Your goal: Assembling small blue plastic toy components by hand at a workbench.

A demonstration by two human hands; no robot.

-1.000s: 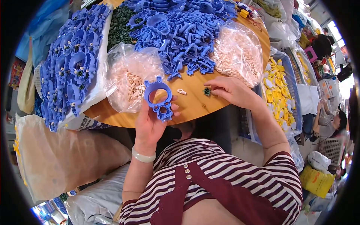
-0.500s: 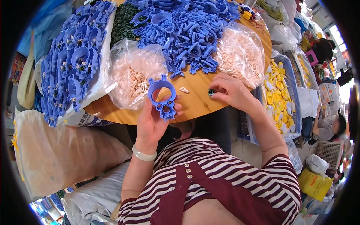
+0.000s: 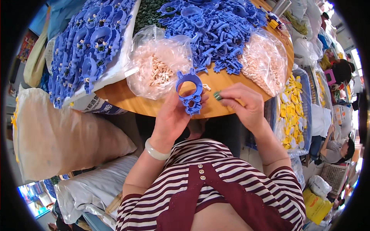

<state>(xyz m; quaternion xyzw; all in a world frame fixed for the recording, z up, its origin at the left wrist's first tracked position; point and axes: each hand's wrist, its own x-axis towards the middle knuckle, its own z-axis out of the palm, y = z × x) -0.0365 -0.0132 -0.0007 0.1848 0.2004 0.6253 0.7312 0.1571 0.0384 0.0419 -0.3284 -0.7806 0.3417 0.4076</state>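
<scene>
A blue plastic part (image 3: 191, 104) with a large open ring at the top and smaller holes below is held upright in my left hand (image 3: 169, 119). Its fingers are closed round the lower portion from behind. To the right, the thumb and fingertips of my right hand (image 3: 246, 107) pinch a small dark green plastic piece (image 3: 217, 96), a short gap away from the blue part. Between the two, a small pale pinkish piece (image 3: 207, 87) lies on the wooden table (image 3: 150, 107), just beyond my left fingers.
A big heap of blue parts (image 3: 216, 38) covers the far table, with green pieces (image 3: 148, 15) beside it. Clear bags of pale pieces (image 3: 154, 73) (image 3: 266, 65) flank it. Assembled blue parts (image 3: 88, 46) cover a white board at left. A crate of yellow pieces (image 3: 293, 111) stands right.
The whole view has shifted, so the table sits higher and further right. My right hand has brought the green piece nearer to the blue part, which my left hand still holds.
</scene>
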